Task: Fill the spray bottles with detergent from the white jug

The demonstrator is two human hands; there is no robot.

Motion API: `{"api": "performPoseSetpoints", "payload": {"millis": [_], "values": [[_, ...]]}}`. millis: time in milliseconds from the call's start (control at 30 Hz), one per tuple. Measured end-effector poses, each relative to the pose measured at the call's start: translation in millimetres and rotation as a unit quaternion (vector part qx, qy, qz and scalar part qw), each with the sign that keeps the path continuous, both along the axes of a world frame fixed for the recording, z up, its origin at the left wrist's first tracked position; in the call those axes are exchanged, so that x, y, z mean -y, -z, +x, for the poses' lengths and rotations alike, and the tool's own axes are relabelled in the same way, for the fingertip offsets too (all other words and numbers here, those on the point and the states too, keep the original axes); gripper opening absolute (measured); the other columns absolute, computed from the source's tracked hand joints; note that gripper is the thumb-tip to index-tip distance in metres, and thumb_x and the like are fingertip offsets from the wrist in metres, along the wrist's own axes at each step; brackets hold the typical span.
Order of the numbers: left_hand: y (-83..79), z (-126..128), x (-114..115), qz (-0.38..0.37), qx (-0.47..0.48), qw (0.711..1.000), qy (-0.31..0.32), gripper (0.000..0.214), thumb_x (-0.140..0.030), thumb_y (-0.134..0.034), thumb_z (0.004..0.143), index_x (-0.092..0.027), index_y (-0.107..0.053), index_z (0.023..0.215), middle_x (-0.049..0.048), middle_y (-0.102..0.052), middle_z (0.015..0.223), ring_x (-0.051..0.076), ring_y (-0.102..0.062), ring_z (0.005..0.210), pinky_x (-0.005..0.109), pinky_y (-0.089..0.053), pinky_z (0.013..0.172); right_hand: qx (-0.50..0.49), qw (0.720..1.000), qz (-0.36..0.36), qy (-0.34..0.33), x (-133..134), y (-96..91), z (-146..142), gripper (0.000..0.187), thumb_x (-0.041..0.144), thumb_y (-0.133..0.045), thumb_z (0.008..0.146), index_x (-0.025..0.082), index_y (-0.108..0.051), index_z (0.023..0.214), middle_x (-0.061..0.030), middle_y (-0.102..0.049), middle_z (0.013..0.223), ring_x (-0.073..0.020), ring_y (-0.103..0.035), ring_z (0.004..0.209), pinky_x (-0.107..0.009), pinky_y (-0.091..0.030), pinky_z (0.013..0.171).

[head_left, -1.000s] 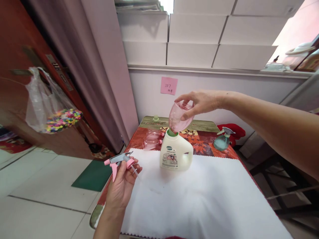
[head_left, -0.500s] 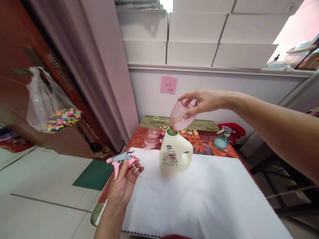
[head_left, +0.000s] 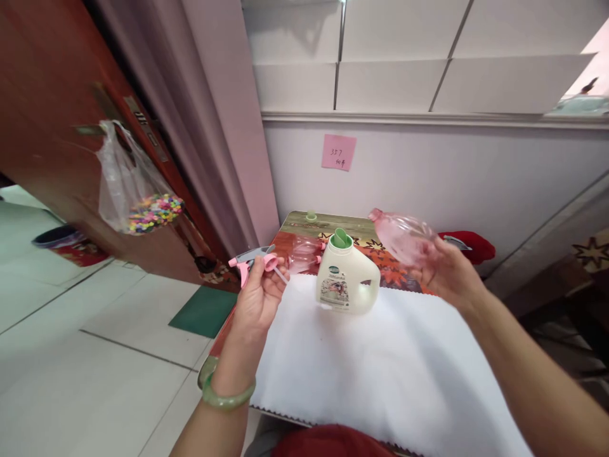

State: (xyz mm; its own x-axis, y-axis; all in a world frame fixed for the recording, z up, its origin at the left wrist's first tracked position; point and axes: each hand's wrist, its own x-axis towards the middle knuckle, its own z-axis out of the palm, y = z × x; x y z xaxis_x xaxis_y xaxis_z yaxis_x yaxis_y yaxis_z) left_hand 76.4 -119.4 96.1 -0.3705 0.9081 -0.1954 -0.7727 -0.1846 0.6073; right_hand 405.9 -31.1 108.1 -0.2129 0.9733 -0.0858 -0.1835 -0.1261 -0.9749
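My left hand (head_left: 262, 289) is closed round a pink and grey trigger spray head (head_left: 252, 256), its thin clear tube pointing down to the right. In my right hand (head_left: 447, 273) is a clear pink bottle (head_left: 404, 237), gripped by its base and tilted, with its uncapped neck toward the upper left. Between the hands, a cream jug (head_left: 347, 279) with a handle and a printed label stands upright on the white cloth (head_left: 361, 368). A green spout shows in its mouth. Behind and left of the jug lie clear pink bottles (head_left: 304, 252) with pink necks.
A small green cap (head_left: 311, 216) sits at the table's back edge. Something red (head_left: 469, 246) lies beyond the table's right side. A plastic bag of colourful pieces (head_left: 143, 203) hangs from the door handle on the left. A pink note (head_left: 339, 152) is on the wall.
My right hand has lifted the pink bottle off the jug's mouth and moved it right, turning its neck upward. My left hand still holds the spray head. The view has shifted.
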Motion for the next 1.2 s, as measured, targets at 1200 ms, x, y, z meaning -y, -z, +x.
{"api": "performPoseSetpoints", "payload": {"millis": [1200], "values": [[-3.1, 107.6, -2.7, 0.058, -0.069, 0.995, 0.05, 0.026, -0.035, -0.08, 0.078, -0.017, -0.069, 0.093, 0.0053, -0.076, 0.091, 0.017, -0.072, 0.082, 0.033, -0.053, 0.087, 0.302, 0.75, 0.536, 0.242, 113.2, 89.8, -63.5, 0.085, 0.031, -0.092, 0.064, 0.037, -0.047, 0.135, -0.0123, -0.057, 0.137, -0.0356, -0.062, 0.121, -0.053, -0.063, 0.084]]}}
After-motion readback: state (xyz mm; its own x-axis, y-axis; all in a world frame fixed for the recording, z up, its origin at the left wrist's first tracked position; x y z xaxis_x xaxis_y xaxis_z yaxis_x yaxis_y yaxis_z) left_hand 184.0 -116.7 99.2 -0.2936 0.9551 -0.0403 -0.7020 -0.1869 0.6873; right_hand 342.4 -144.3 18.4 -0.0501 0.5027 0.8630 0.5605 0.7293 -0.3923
